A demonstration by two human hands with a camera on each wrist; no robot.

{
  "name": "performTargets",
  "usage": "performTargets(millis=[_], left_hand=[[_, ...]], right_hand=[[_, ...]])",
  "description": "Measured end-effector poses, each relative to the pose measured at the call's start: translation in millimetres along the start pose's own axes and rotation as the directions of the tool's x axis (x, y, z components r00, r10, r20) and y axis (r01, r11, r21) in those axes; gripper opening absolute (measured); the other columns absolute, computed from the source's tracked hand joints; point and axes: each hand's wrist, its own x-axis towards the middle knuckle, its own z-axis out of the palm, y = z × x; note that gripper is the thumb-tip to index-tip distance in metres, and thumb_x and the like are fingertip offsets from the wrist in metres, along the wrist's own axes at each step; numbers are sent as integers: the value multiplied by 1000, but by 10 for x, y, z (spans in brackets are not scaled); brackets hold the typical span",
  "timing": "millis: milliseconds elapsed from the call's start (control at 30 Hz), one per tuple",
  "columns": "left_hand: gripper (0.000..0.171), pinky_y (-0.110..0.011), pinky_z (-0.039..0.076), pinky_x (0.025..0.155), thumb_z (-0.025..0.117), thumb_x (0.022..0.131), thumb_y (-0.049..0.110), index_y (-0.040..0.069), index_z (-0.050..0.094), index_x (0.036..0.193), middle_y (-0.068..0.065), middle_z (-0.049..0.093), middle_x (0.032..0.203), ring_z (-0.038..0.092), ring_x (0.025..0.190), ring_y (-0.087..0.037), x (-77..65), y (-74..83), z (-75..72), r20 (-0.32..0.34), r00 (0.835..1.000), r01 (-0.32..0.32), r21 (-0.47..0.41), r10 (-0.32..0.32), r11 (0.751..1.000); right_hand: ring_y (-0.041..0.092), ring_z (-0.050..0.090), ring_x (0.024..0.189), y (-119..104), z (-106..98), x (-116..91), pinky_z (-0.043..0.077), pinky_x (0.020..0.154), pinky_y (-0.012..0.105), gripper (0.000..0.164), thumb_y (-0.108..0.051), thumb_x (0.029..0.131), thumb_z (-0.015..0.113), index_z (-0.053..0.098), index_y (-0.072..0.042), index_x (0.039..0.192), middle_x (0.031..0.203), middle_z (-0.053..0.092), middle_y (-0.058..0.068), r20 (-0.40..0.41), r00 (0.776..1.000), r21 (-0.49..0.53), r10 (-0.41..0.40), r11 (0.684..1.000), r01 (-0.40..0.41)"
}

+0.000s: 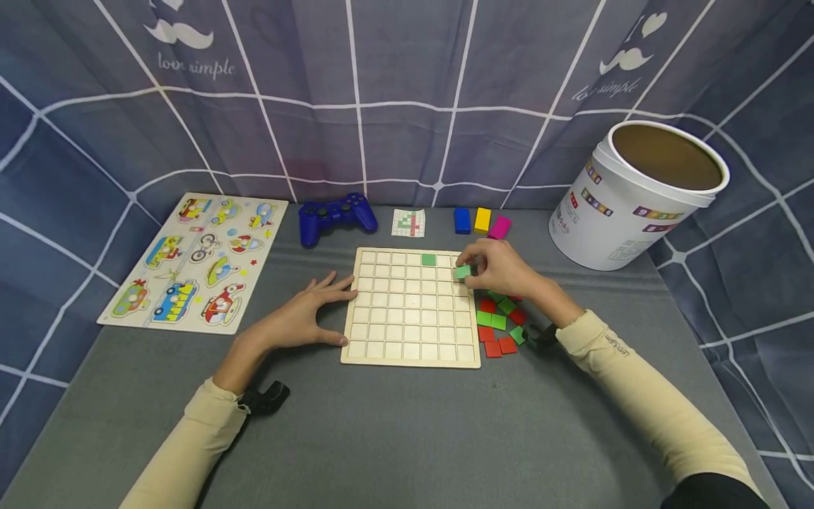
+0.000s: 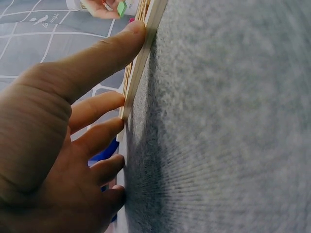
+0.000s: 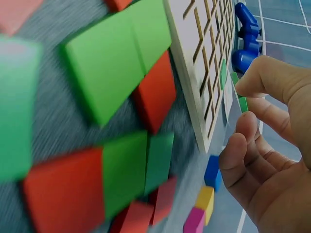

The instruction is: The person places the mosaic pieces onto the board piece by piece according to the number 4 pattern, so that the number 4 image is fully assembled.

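Head: right hand (image 1: 502, 268) — the nearer — pinches a green tile (image 1: 462, 273) at the grid board's (image 1: 405, 309) far right corner. Left wrist: left hand (image 2: 68, 131) spread against the board's edge, clasping nothing. Right wrist: tile clamped in grip, beyond loose tiles (image 3: 107, 63).

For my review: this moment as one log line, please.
left grip touches pale wooden grid board | right grip pinches green square tile over board | another green square tile lies on board
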Motion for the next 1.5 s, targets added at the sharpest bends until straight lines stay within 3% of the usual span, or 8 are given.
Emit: performTargets(millis=[333, 733, 1167, 1500], left_hand=[[87, -62, 1, 118, 90, 73, 35, 11, 51, 148, -2, 24, 164, 7, 151, -36, -6, 9, 27, 11, 1000, 13, -7, -12, 1000], [88, -62, 0, 118, 90, 74, 36, 11, 50, 148, -2, 23, 165, 7, 151, -37, -9, 0, 24, 10, 1000, 0, -16, 0, 1000], [87, -63, 2, 117, 90, 74, 35, 11, 52, 147, -3, 24, 164, 9, 151, -37, -9, 7, 18, -3, 1000, 4, -7, -4, 1000], [86, -63, 2, 117, 90, 74, 35, 11, 52, 147, -4, 25, 164, 8, 151, -38, -13, 20, 11, -6, 1000, 1, -4, -1, 1000]], right_hand=[[19, 57, 70, -96, 264, 256, 51, 63, 33, 24, -4, 76, 76, 77, -8, 100, 93, 66, 4, 62, 998, 104, -10, 995, 4], [17, 57, 70, -274, 463, 516, 50, 66, 32, 24, -7, 77, 78, 78, -8, 101, 91, 64, 5, 101, 995, 50, -17, 999, 12], [16, 63, 82, -360, 472, 637, 53, 73, 31, 21, -7, 83, 76, 79, -11, 103, 95, 73, 0, 159, 987, -44, -1, 999, 8], [15, 64, 82, -397, 419, 663, 54, 71, 30, 23, -13, 81, 84, 80, -9, 103, 91, 73, 0, 171, 985, -27, 6, 1000, -1]])
